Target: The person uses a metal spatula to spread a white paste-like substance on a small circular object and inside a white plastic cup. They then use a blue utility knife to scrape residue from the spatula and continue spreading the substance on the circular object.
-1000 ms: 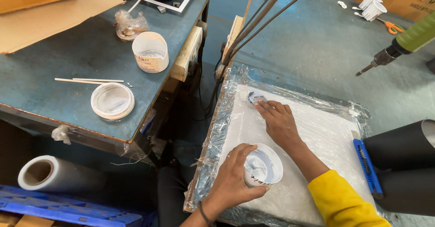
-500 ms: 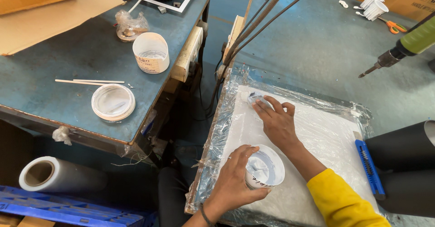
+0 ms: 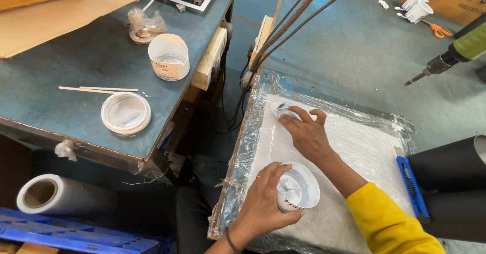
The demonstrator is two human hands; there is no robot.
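My left hand grips a small white paper cup with a little clear liquid in it, resting on a white fibre mat. The mat lies on a board wrapped in clear plastic film. My right hand, with a yellow sleeve behind it, presses a small white wad against the mat's upper left corner.
A blue utility knife lies at the mat's right edge beside a black roll. On the blue table stand a white tub, a round lid and wooden sticks. A drill points in from the right; a film roll lies below.
My right hand slid a little up and left across the mat with the wad. The cup stays in my left hand.
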